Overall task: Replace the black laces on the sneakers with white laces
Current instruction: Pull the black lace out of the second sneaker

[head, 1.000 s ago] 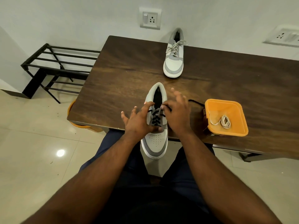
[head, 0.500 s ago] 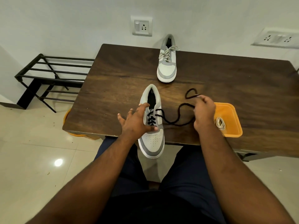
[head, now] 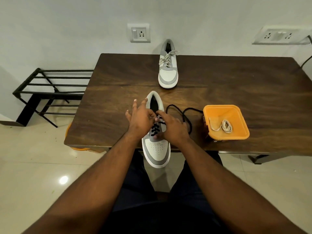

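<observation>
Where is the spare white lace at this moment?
In the head view, the white lace lies coiled inside the orange container on the table's right side.
</observation>
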{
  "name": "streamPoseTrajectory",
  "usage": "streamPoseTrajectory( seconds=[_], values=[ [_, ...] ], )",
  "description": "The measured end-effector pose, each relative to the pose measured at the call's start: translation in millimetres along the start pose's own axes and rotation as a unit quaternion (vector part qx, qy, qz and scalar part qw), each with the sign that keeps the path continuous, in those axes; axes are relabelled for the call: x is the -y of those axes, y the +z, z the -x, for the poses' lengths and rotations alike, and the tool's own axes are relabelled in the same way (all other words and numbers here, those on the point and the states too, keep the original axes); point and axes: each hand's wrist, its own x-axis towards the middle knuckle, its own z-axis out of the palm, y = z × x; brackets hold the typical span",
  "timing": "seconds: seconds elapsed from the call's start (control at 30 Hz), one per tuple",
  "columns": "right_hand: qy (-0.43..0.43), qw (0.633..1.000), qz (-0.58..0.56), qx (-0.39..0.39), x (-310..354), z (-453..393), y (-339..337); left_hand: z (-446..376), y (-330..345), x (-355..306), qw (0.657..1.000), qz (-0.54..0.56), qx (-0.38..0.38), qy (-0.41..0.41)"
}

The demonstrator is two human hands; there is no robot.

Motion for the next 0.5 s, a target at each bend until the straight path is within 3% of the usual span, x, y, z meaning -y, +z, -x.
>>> streamPoseTrajectory(
  seconds=[0.13, 0.23, 0.37, 0.5],
  values=[
    [0.008, 0.999, -0.037, -0.016, -2.9, -2.9, -2.8, 17.5, 7.0, 26.7, 0.972, 0.192, -0.124, -0.050],
    [0.012, 0.999, -0.047, -0.019, -2.6, -2.9, -2.1, 34.0, 8.3, 29.4, 0.943, 0.283, -0.140, -0.108],
    [0.021, 0.998, -0.062, -0.019, -1.0, -4.0, -1.8, 23.6, 1.2, 5.9, 0.992, 0.101, -0.074, -0.028],
    [0.023, 0.996, -0.085, -0.011, -2.9, -3.9, -0.6, 0.0, 1.1, -13.5, 0.996, -0.079, 0.041, 0.015]
  ],
)
